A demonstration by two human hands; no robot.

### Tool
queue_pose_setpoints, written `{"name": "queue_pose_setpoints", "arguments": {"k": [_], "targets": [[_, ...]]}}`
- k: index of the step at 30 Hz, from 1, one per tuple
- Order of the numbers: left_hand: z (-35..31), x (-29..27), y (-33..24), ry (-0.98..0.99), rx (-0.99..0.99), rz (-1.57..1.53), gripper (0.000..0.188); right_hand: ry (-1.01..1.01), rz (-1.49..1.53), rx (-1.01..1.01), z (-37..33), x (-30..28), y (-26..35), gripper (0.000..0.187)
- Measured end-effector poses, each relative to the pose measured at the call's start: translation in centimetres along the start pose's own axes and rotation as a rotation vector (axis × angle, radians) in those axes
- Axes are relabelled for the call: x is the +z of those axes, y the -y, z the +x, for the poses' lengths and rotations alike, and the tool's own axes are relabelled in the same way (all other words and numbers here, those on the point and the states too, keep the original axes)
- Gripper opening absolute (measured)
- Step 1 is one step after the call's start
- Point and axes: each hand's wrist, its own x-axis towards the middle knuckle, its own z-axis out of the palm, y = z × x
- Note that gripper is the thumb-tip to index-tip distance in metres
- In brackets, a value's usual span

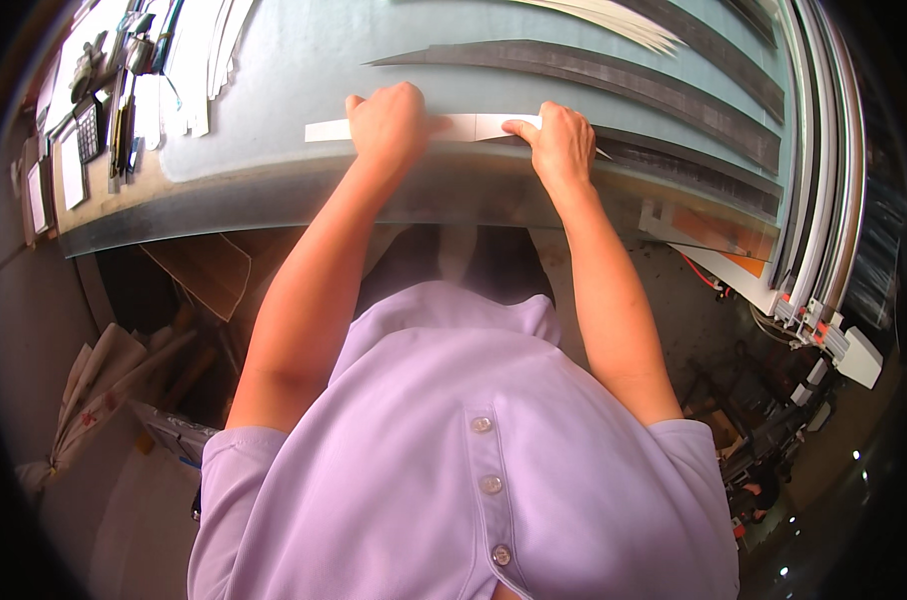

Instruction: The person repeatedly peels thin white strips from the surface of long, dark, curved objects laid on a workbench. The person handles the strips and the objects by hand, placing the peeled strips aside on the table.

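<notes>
A long narrow white strip of paper or thin card lies crosswise near the front edge of the glass-topped table. My left hand is curled over it, slightly blurred, with the strip's left end sticking out past the knuckles. Around the strip's right part my right hand is closed, its thumb lying along the white surface and pointing left. A thin vertical line crosses the strip between the two hands. Just right of my right hand lies a dark grey strip, partly hidden by that hand.
More long dark strips lie to the right, with a fan of cream strips beyond them. Pens, a calculator and tools crowd the left side. Metal rails run along the right edge. Brown cardboard sits below the table.
</notes>
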Motion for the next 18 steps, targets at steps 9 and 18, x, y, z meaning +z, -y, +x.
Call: {"name": "queue_pose_setpoints", "arguments": {"k": [9, 18], "targets": [[-0.3, 0.2, -0.2, -0.040, 0.015, 0.029, 0.046, -0.012, -0.014, 0.000, 0.0, 0.1, 0.0, 0.048], [-1.2, -0.9, -0.6, -0.241, 0.163, 0.233, 0.039, -0.085, -0.130, -0.022, -0.2, 0.3, 0.3, 0.043]]}}
